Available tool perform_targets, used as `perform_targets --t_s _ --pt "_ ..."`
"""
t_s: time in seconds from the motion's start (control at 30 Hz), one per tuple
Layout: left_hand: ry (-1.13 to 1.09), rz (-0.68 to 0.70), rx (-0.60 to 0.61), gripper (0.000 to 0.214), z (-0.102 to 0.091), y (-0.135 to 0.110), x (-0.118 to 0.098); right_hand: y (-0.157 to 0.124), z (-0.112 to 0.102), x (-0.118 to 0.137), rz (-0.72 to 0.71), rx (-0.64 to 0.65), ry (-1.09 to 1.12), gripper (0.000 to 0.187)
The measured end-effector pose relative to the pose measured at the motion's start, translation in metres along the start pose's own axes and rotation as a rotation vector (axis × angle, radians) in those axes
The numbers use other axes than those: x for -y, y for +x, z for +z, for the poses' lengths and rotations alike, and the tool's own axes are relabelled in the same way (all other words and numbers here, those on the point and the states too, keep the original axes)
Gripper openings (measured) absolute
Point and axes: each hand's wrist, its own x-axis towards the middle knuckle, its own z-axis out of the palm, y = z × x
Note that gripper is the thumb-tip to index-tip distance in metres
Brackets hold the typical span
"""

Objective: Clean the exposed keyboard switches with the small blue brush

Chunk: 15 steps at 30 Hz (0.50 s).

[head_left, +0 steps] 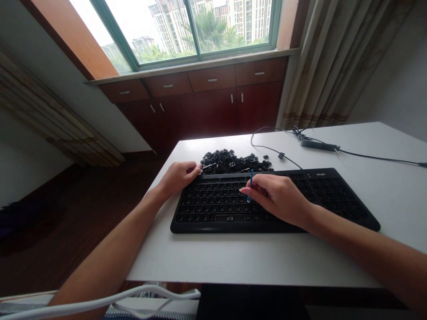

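Observation:
A black keyboard (pixel 230 226) lies on the white table with its keycaps off, showing rows of bare key sockets. Over the middle of it, my right hand (pixel 276 195) pinches a thin blue stick (pixel 251 180), held nearly upright with its lower end down at the sockets. The stick's exact kind is too small to tell. At the keyboard's far left corner, my left hand (pixel 180 178) is closed, thumb along the top edge; its curled fingers are partly hidden. A pile of loose black keycaps (pixel 230 162) sits just behind the keyboard, close to my left thumb.
A cable (pixel 263 146) runs from the keyboard's back to the right, near a dark handled tool with a cord (pixel 320 146). One keycap (pixel 281 155) lies apart from the pile. The white table (pixel 213 258) has its left edge under my left forearm. A white tube (pixel 110 298) crosses below.

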Motion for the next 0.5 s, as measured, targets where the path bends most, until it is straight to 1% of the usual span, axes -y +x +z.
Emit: perform_targets --t_s 0.27,0.5 --pt "0.005 -0.011 0.009 0.045 -0.0001 0.0000 -0.0003 -0.0015 0.0014 -0.0013 -0.016 -0.089 0.014 0.032" --pt "-0.003 -0.012 0.004 0.044 -0.0009 0.0000 -0.0022 -0.0010 0.0017 -0.0032 -0.010 -0.017 0.016 0.032"
